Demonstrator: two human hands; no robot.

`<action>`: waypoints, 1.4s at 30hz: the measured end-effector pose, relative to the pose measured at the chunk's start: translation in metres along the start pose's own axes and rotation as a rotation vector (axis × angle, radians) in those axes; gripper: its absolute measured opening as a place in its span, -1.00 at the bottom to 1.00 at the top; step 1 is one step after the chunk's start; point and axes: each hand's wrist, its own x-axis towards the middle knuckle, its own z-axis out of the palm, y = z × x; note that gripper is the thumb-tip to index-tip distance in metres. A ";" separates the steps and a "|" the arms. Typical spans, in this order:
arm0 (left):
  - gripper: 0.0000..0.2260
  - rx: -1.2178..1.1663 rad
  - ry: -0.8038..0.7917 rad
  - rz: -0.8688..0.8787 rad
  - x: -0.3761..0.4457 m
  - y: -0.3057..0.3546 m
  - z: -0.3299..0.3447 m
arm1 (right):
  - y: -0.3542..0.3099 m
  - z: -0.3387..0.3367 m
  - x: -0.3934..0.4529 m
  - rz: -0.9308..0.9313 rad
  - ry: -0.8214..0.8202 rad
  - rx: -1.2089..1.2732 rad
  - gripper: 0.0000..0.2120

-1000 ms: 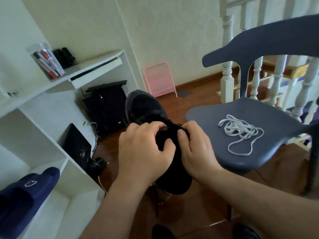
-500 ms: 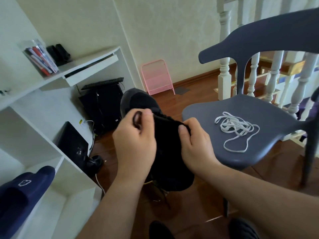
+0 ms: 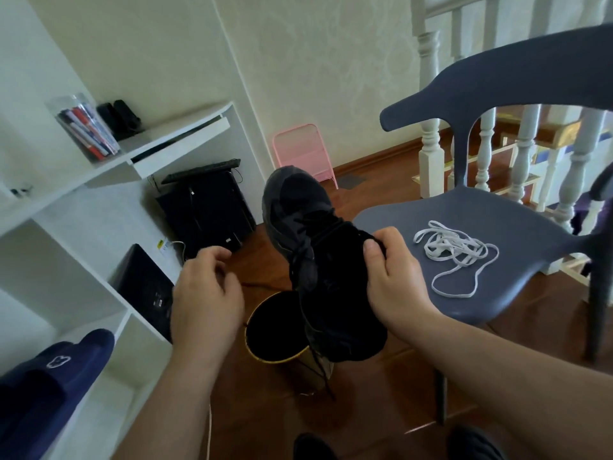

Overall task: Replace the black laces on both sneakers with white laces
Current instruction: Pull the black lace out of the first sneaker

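L hand (image 3: 205,293) off the shoe, fingers loosely curled, holding nothing I can make out. R hand (image 3: 393,277) grips black sneaker (image 3: 318,260) at collar, toe pointing away, above bin (image 3: 265,355). Black lace (image 3: 303,260) hangs loose. White laces (image 3: 454,252) piled on chair seat (image 3: 497,210), right.

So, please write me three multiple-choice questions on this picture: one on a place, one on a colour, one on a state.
1. Where do the white laces lie?
A. on the floor
B. on the chair seat
C. on the shelf

2. What colour is the sneaker?
A. black
B. white
C. pink

3. Which hand holds the sneaker?
A. both
B. the left hand
C. the right hand

Key: 1 B, the laces lie in a loose pile on the seat. 2 A, the whole shoe is black. 3 C, the right hand grips the shoe, while the left hand is apart from it.
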 end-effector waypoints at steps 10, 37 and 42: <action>-0.74 -0.131 -0.183 0.260 -0.030 0.042 0.008 | -0.006 0.013 -0.004 -0.044 0.010 -0.036 -0.78; -0.79 -0.116 0.078 0.108 -0.019 0.031 0.006 | -0.007 0.008 0.034 -0.071 -0.017 -0.335 -0.77; -0.75 -0.093 0.067 0.128 -0.022 0.030 0.006 | -0.001 -0.003 0.037 0.108 -0.253 -0.417 -0.95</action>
